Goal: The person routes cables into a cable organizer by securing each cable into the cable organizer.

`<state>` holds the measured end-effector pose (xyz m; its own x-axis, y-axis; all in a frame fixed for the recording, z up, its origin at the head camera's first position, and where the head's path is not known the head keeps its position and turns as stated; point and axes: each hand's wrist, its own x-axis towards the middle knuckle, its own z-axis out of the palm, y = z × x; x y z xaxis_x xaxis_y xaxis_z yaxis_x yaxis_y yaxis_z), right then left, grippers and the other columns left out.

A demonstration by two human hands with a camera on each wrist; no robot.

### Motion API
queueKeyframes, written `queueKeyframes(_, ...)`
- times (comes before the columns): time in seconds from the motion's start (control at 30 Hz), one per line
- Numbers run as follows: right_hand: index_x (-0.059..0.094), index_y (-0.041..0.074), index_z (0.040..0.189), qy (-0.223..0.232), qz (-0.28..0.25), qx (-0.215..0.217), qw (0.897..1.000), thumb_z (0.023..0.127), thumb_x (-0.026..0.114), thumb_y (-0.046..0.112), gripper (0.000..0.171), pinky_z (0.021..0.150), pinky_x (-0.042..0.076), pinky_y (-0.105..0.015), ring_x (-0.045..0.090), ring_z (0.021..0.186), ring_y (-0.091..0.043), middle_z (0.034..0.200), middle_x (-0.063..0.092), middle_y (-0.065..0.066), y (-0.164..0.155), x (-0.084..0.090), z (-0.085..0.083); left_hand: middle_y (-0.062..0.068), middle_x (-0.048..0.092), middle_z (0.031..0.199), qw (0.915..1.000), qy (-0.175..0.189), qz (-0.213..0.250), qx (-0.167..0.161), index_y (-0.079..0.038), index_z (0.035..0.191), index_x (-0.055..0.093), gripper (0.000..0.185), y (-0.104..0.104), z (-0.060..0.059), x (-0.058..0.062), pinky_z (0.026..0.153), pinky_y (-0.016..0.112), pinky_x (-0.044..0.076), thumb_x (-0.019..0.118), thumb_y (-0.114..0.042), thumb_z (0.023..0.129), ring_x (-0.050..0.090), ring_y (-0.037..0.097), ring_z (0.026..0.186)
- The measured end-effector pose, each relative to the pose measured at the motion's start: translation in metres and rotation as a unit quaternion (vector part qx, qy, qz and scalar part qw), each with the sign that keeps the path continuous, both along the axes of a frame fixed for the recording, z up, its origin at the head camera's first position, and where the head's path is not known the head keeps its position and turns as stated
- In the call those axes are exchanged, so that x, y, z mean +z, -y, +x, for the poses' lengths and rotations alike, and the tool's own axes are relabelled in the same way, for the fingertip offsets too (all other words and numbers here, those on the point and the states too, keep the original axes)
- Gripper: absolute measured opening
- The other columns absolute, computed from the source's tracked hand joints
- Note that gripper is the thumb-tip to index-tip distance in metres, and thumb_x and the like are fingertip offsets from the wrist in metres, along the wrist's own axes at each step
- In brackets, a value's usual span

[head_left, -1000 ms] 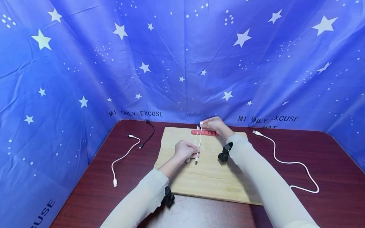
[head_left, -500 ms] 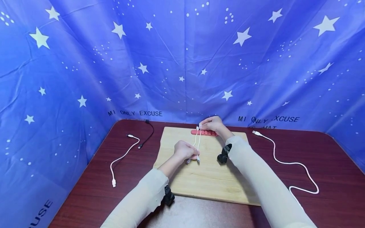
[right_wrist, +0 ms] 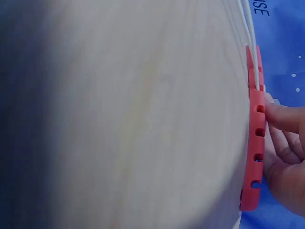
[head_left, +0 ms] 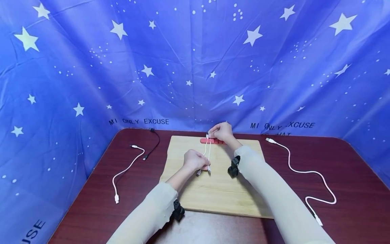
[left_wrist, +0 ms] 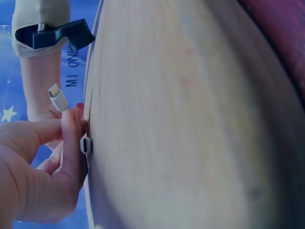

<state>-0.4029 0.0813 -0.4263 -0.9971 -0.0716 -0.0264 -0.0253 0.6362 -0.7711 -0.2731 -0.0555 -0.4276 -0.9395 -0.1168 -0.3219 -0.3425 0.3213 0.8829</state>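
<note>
Two white USB cables run from a red slotted cable holder [right_wrist: 256, 148] toward the near side. My left hand [head_left: 194, 160] pinches one white cable [head_left: 210, 150] near its lower end. A small metal-tipped connector [left_wrist: 58, 98] sticks out past those fingertips in the left wrist view. Below the fingers shows a second connector [left_wrist: 86, 145], close to the board. At the far end my right hand [head_left: 222, 131] holds the same cable by its upper plug, behind the holder. Its thumb [right_wrist: 283, 117] lies against the holder's back; the fingers partly hide the plug. Several holder slots show no cable.
The holder lies at the far edge of a wooden board [head_left: 225, 193] on a dark red table [head_left: 350, 176]. To the left lie a white cable [head_left: 123, 171] and a short black cable [head_left: 156, 144]. A longer white cable [head_left: 304, 171] curves at right, beside the right sleeve. A starry curtain [head_left: 195, 51] stands behind.
My right hand has lowered the cable's upper plug to about the level of the neighbouring plug at the holder. The left hand keeps its pinch, nearly still. The head view has shifted slightly.
</note>
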Motion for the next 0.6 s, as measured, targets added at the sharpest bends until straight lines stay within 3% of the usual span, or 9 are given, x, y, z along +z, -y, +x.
queueKeyframes(0.1,0.078,0.010,0.094,0.037,-0.014,-0.012,0.999,0.073,0.083,0.018,0.023,0.089,0.054,-0.029,0.066,0.085,-0.014,0.093,0.076,-0.009,-0.002,0.001,-0.003,0.016,0.072,0.068,0.9999,-0.001,0.013,0.000,0.005,0.078,0.074,0.005,0.001,0.001,-0.001,0.049,0.018,0.057,0.075,0.003,0.074,0.057,0.002,0.040)
queueKeyframes(0.2,0.075,0.007,0.103,0.099,-0.063,-0.015,0.993,0.075,0.082,0.017,0.031,0.085,0.058,-0.025,0.070,0.088,-0.009,0.101,0.076,-0.008,-0.006,0.000,-0.008,0.018,0.073,0.070,0.9995,-0.002,0.031,0.003,0.006,0.080,0.074,0.006,0.002,0.002,-0.002,0.050,0.018,0.057,0.075,0.004,0.075,0.058,0.003,0.041)
queueKeyframes(0.3,0.070,0.001,0.112,0.154,-0.121,-0.009,0.981,0.076,0.080,0.010,0.038,0.079,0.060,-0.024,0.072,0.075,-0.006,0.090,0.077,-0.006,-0.007,-0.002,-0.012,0.020,0.073,0.071,0.9987,-0.001,0.049,0.009,0.007,0.081,0.073,0.007,0.004,0.004,-0.003,0.051,0.019,0.058,0.074,0.004,0.075,0.059,0.004,0.042)
queueKeyframes(0.47,0.063,-0.005,0.119,0.189,-0.168,0.009,0.967,0.079,0.074,-0.001,0.042,0.081,0.060,-0.026,0.067,0.061,-0.002,0.077,0.076,-0.001,-0.010,-0.003,-0.015,0.021,0.073,0.074,0.9975,0.004,0.070,0.006,0.009,0.084,0.072,0.009,0.004,0.006,-0.002,0.055,0.021,0.060,0.074,0.005,0.076,0.060,0.005,0.044)
queueKeyframes(0.6,0.061,-0.005,0.123,0.201,-0.176,0.016,0.964,0.083,0.070,-0.001,0.040,0.087,0.059,-0.028,0.068,0.065,-0.002,0.101,0.074,-0.012,-0.012,-0.003,-0.017,0.020,0.073,0.076,0.9966,0.013,0.081,0.006,0.009,0.085,0.072,0.010,0.005,0.005,-0.001,0.056,0.021,0.060,0.073,0.005,0.076,0.060,0.005,0.045)
